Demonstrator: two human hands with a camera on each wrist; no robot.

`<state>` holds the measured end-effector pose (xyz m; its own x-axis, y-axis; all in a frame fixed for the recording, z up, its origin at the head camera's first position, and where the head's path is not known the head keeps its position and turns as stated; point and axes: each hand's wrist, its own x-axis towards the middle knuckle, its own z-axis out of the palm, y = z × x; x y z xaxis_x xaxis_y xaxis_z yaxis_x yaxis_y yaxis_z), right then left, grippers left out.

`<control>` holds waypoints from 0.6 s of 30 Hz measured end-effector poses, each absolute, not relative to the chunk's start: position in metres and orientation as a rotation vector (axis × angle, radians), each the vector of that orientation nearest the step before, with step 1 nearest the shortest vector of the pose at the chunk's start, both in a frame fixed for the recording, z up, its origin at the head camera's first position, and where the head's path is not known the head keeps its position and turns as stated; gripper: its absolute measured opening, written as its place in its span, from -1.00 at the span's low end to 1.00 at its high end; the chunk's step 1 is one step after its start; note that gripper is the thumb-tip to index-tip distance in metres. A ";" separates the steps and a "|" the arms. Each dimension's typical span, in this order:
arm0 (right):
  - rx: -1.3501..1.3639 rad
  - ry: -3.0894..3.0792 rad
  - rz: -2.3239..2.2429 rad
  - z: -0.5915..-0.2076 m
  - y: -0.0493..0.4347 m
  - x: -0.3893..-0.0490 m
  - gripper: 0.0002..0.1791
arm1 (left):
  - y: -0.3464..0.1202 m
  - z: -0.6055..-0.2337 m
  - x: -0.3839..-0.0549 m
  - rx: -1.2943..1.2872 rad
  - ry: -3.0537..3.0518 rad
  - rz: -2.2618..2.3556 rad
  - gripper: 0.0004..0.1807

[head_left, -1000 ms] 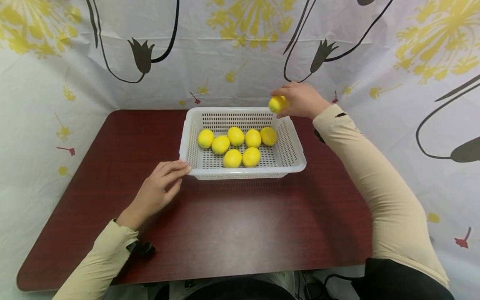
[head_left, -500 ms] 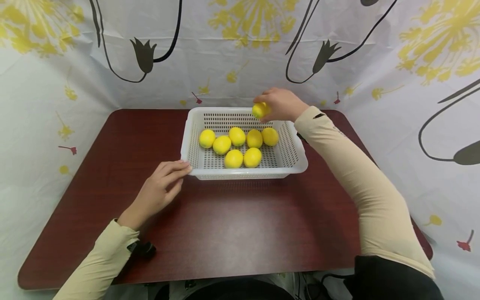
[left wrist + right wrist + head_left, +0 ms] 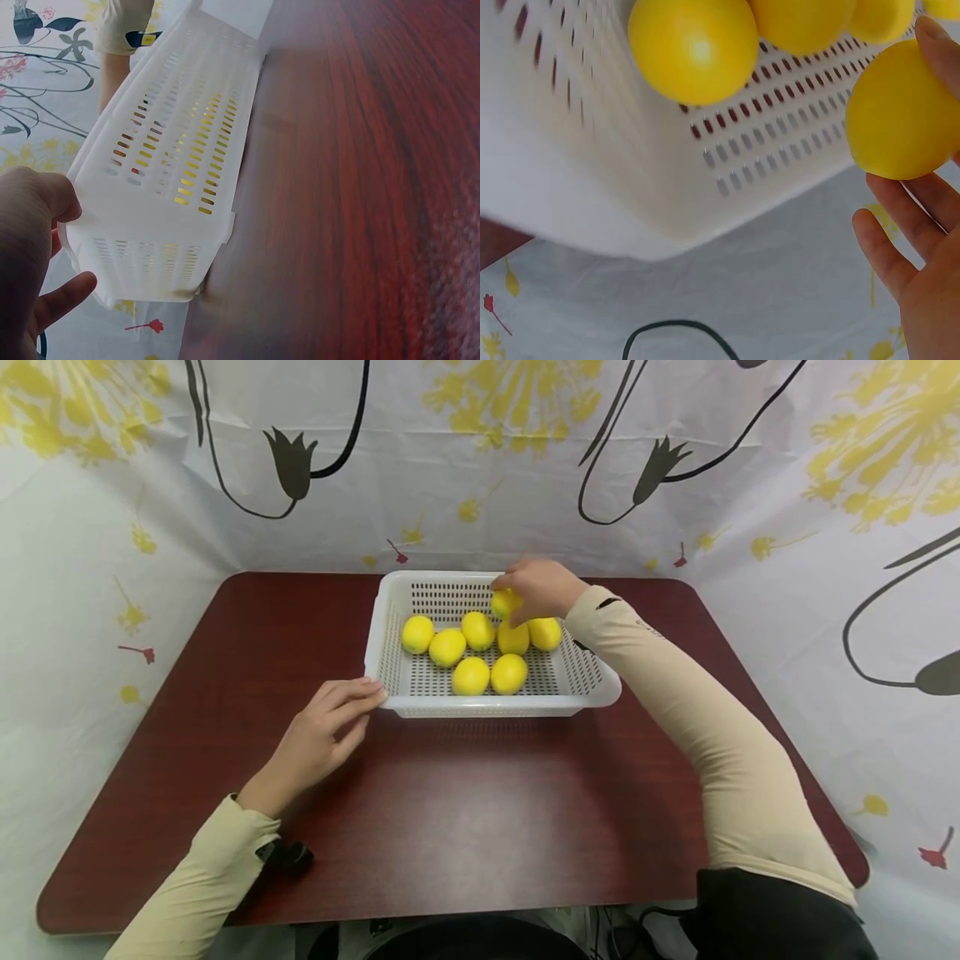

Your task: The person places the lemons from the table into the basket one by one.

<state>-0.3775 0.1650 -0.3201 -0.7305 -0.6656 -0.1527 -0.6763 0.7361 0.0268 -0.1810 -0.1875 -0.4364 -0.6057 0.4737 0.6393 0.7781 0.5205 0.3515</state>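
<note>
A white perforated plastic basket [image 3: 495, 702] holds several yellow lemons [image 3: 471, 677] lying apart or against one another. My right hand [image 3: 542, 587] is over the basket's far side and holds another lemon [image 3: 904, 112] between thumb and fingers. That lemon is low, just above the ones at the back, as the head view shows; whether it touches them I cannot tell. At the near left corner my left hand [image 3: 318, 732] holds the basket's rim, its fingers on the edge. The left wrist view has the fingers [image 3: 60, 199] at that corner and the basket's slotted outer wall.
The basket stands toward the back of a dark red wooden table [image 3: 450, 810] with rounded corners. A white cloth [image 3: 420, 460] printed with yellow and grey flowers hangs behind and at the sides. Below the table's front edge is a black rounded object [image 3: 480, 939].
My right hand has moved left and down with its lemon, from above the basket's far right corner to just over the lemons at the back. My left hand has stayed on the corner.
</note>
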 end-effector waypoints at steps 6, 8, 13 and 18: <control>-1.071 2.745 0.123 -0.334 0.159 -0.376 -0.26 | -0.187 -0.437 -0.182 -1.022 -2.297 -0.862 -0.54; -1.082 2.742 0.109 -0.336 0.159 -0.375 -0.26 | -0.187 -0.436 -0.182 -1.020 -2.300 -0.858 -0.53; -1.098 2.747 0.126 -0.338 0.157 -0.373 -0.26 | -0.186 -0.437 -0.182 -1.016 -2.289 -0.858 -0.51; -1.073 2.721 0.096 -0.342 0.154 -0.369 -0.26 | -0.186 -0.439 -0.183 -1.011 -2.276 -0.865 -0.48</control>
<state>-0.3694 0.1542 -0.3417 -0.7113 -0.6669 -0.2220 -0.6809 0.7321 -0.0177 -0.1829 -0.1857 -0.4393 -0.5991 0.4620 0.6539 0.7798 0.5220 0.3456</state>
